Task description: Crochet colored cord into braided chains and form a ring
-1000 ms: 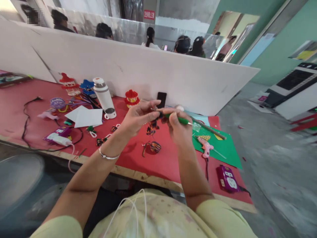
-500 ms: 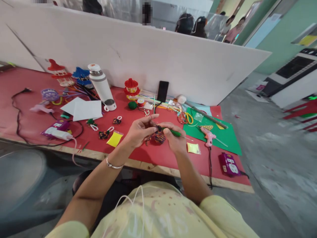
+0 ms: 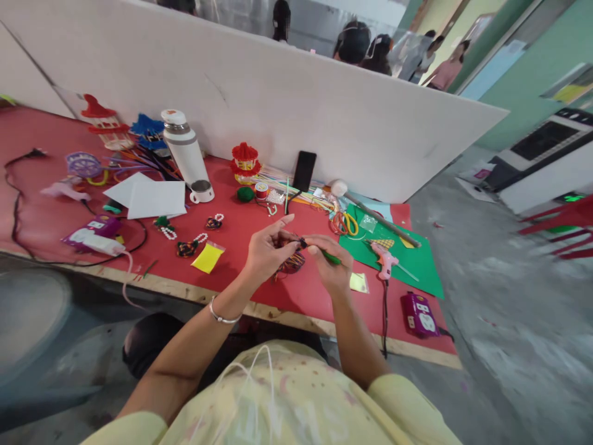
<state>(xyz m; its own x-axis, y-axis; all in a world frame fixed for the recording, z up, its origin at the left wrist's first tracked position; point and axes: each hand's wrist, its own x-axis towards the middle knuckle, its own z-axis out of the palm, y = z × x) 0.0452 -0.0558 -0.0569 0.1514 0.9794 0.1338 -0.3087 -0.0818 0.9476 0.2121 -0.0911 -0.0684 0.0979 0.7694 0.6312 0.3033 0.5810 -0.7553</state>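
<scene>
My left hand is closed on a small dark piece of yarn work, with its index finger stretched out. Close against it, my right hand grips the green handle of a crochet hook. The hook's tip is at the yarn work, hidden among the fingers. Just below both hands lies a ball of multicoloured dark yarn on the red table cover. To the left are small crocheted pieces with white bead loops and a yellow packet.
A pink glue gun lies on green sheet, near yellow-handled scissors. Purple power boxes sit at both sides with cords. Behind stand a white flask, a phone, a red lantern-like craft and a white partition.
The camera view has shifted slightly. Less of the hook shows beyond my right hand, whose fingers have turned around the handle. Both hands remain together at the yarn work.
</scene>
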